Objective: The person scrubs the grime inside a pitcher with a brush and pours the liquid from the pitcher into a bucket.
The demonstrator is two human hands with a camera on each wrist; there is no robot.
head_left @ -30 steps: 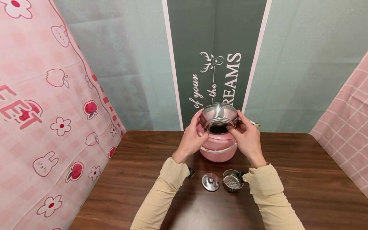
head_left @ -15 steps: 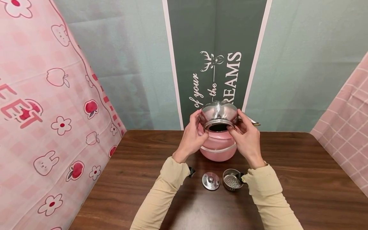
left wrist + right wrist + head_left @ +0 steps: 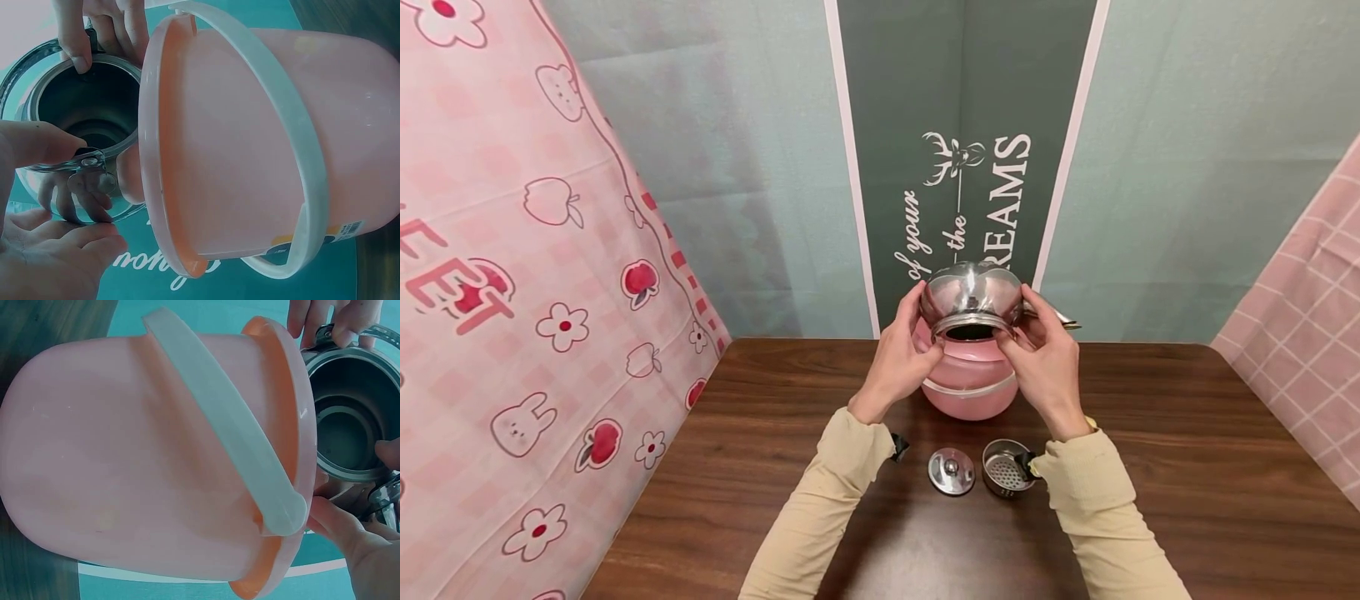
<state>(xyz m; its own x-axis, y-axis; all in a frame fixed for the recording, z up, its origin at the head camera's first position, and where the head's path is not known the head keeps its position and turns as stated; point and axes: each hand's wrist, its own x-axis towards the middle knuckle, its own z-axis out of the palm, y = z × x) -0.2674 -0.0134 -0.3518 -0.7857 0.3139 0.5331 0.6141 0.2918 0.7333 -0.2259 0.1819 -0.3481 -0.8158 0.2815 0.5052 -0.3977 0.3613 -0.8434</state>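
A shiny steel teapot [image 3: 973, 292], lidless, is held tilted over a pink bucket [image 3: 972, 406], its dark round mouth facing the person. My left hand [image 3: 897, 358] grips the teapot's left side, thumb by the mouth's rim. On the opposite side my right hand [image 3: 1047, 362] grips it the same way. Both wrist views show thumbs at the rim and the hollow inside of the teapot [image 3: 87, 106]. The bucket [image 3: 125, 462] stands upright, its pale handle [image 3: 219, 419] hanging down along the near side. The bucket's inside is hidden.
On the brown wooden table [image 3: 1187, 467], nearer the person, lie a round steel lid [image 3: 951, 472] with a knob and a small perforated steel strainer [image 3: 1004, 469]. A grey-green cloth [image 3: 760, 167] hangs behind; pink patterned cloths [image 3: 512, 250] hang at both sides.
Both hands have tipped the teapot slightly, and its mouth shows narrower in the head view. The bucket, lid and strainer have stayed in place.
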